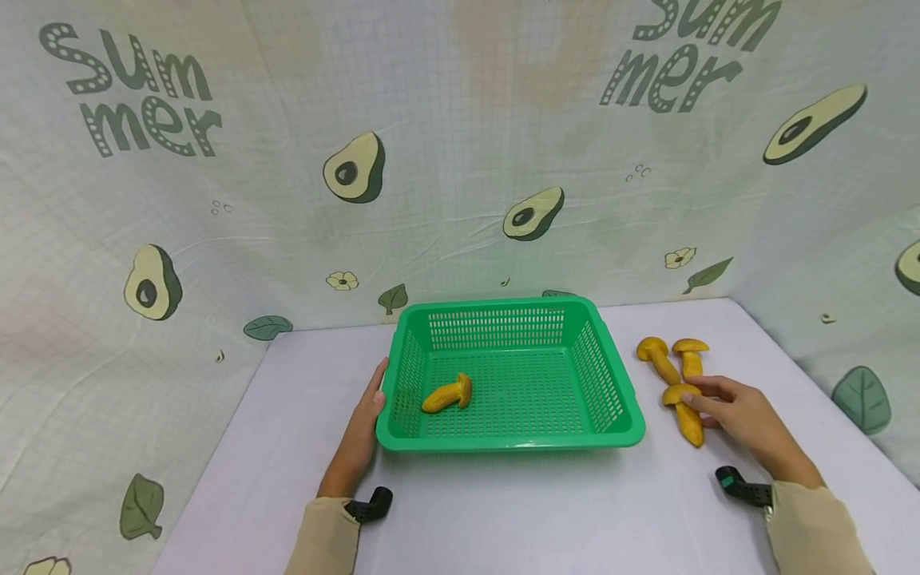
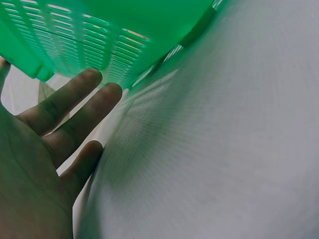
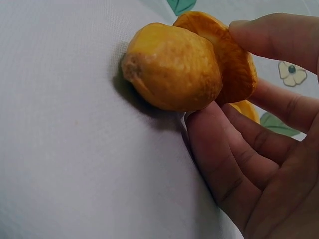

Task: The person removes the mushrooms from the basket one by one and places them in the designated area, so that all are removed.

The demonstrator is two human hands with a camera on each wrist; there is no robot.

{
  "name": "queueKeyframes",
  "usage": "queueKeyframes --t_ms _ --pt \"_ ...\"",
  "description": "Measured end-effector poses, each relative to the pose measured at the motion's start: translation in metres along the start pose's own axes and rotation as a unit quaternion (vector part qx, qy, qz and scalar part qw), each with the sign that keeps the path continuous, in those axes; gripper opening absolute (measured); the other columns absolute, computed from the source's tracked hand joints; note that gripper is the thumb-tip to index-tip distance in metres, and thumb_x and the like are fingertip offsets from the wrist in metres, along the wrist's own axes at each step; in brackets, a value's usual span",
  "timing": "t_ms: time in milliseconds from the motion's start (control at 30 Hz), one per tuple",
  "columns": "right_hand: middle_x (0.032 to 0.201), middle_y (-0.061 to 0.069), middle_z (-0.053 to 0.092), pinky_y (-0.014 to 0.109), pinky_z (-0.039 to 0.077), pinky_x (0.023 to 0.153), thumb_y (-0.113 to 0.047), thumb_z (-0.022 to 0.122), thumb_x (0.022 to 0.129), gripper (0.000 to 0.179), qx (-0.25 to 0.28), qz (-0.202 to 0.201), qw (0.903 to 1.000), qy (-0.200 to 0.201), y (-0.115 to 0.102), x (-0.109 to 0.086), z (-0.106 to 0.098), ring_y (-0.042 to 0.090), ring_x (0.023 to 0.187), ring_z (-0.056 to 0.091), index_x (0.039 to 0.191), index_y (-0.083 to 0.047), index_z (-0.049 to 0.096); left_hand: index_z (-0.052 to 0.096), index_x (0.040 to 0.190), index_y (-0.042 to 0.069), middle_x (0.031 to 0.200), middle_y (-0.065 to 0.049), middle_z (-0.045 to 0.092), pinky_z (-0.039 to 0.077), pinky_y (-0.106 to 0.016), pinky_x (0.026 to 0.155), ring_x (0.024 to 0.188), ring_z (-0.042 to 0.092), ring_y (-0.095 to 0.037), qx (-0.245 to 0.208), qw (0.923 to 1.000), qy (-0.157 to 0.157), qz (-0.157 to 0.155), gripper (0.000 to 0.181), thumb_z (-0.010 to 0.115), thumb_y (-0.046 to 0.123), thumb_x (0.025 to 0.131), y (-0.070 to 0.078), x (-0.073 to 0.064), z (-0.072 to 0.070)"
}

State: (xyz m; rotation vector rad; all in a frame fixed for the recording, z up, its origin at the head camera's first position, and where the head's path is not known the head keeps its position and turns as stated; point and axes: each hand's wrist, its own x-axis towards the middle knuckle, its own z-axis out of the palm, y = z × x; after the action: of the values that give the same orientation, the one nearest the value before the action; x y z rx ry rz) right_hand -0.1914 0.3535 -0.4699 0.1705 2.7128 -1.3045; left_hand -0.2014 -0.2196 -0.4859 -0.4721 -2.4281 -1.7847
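Note:
A green plastic basket (image 1: 510, 442) stands on the table with one yellow-brown mushroom (image 1: 447, 394) lying inside at its left. My left hand (image 1: 362, 431) lies along the basket's left side; in the left wrist view its fingers (image 2: 75, 117) are straight against or close to the slotted wall. To the right of the basket, my right hand (image 1: 743, 419) pinches a mushroom (image 1: 688, 419) by its cap. The right wrist view shows that mushroom (image 3: 172, 67) stem end first, with fingertips on both sides of the cap. Two more mushrooms, one (image 1: 657, 358) and another (image 1: 691, 357), lie just beyond it.
The white tabletop (image 1: 553, 511) extends in front of the basket and to both sides. A cloth backdrop (image 1: 446, 104) printed with avocados and leaves hangs behind and at the sides. Each wrist wears a black strap device, one on the left (image 1: 371, 505) and one on the right (image 1: 743, 487).

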Motion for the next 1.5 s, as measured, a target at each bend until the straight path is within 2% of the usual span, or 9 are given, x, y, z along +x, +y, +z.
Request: queueKeyframes --t_ms 167,500,800,1000,1100,1300,1500 --pt "0.143 0.033 0.042 0.025 0.055 0.072 -0.057 0.059 0.096 0.083 -0.001 0.008 1.0000 0.000 -0.002 -0.001 0.000 0.023 0.096 0.062 0.145 0.008 0.042 0.016 0.162 0.026 0.165 0.005 0.015 0.006 -0.056 0.118 0.151 0.009 -0.019 -0.001 1.0000 -0.001 -0.002 0.053 0.024 0.035 0.111 0.001 0.000 0.000" --pt "0.143 0.033 0.041 0.025 0.055 0.072 -0.056 0.058 0.097 0.081 -0.001 0.007 1.0000 0.003 -0.002 -0.001 0.001 0.024 0.096 0.062 0.145 0.008 0.042 0.016 0.163 0.025 0.166 0.004 0.015 0.005 -0.060 0.118 0.151 0.009 -0.021 0.000 1.0000 -0.001 -0.009 0.053 0.025 0.034 0.111 0.002 0.000 0.000" --pt "0.143 0.034 0.042 0.025 0.055 0.072 -0.056 0.056 0.098 0.082 -0.002 0.015 0.9999 0.000 -0.003 -0.001 -0.001 0.024 0.094 0.064 0.145 0.009 0.040 0.016 0.162 0.024 0.165 0.006 0.016 0.005 -0.057 0.118 0.150 0.009 -0.018 -0.002 1.0000 0.000 -0.007 0.053 0.025 0.034 0.111 0.002 -0.001 0.000" --pt "0.143 0.034 0.042 0.036 0.054 0.080 -0.063 0.053 0.096 0.090 -0.017 0.033 0.9993 -0.009 -0.003 -0.001 -0.004 0.025 0.094 0.064 0.147 0.009 0.037 0.017 0.162 0.026 0.165 0.006 0.016 0.005 -0.057 0.118 0.151 0.009 -0.018 -0.004 1.0000 -0.001 -0.007 0.053 0.025 0.034 0.111 0.001 -0.001 0.000" --pt "0.142 0.034 0.044 0.038 0.054 0.081 -0.063 0.052 0.096 0.090 -0.021 0.033 0.9992 -0.005 -0.003 -0.002 -0.006 0.024 0.093 0.065 0.147 0.009 0.037 0.017 0.162 0.028 0.165 0.006 0.016 0.005 -0.057 0.118 0.151 0.009 -0.019 -0.002 1.0000 -0.002 -0.008 0.052 0.025 0.035 0.111 0.001 0.000 0.000" --pt "0.139 0.033 0.048 0.029 0.054 0.074 -0.061 0.053 0.097 0.088 -0.014 0.026 0.9995 0.002 -0.002 -0.004 -0.008 0.024 0.094 0.065 0.148 0.009 0.037 0.016 0.162 0.028 0.166 0.005 0.015 0.005 -0.060 0.118 0.151 0.009 -0.020 0.000 1.0000 -0.003 -0.008 0.053 0.024 0.035 0.111 0.000 0.000 0.000" --pt "0.132 0.031 0.054 0.035 0.053 0.074 -0.060 0.053 0.097 0.086 -0.020 0.028 0.9993 0.016 0.001 -0.004 -0.014 0.025 0.093 0.065 0.148 0.008 0.038 0.015 0.163 0.027 0.166 0.005 0.014 0.005 -0.060 0.117 0.151 0.008 -0.020 0.003 0.9999 -0.003 -0.010 0.053 0.024 0.036 0.111 -0.001 0.000 -0.001"
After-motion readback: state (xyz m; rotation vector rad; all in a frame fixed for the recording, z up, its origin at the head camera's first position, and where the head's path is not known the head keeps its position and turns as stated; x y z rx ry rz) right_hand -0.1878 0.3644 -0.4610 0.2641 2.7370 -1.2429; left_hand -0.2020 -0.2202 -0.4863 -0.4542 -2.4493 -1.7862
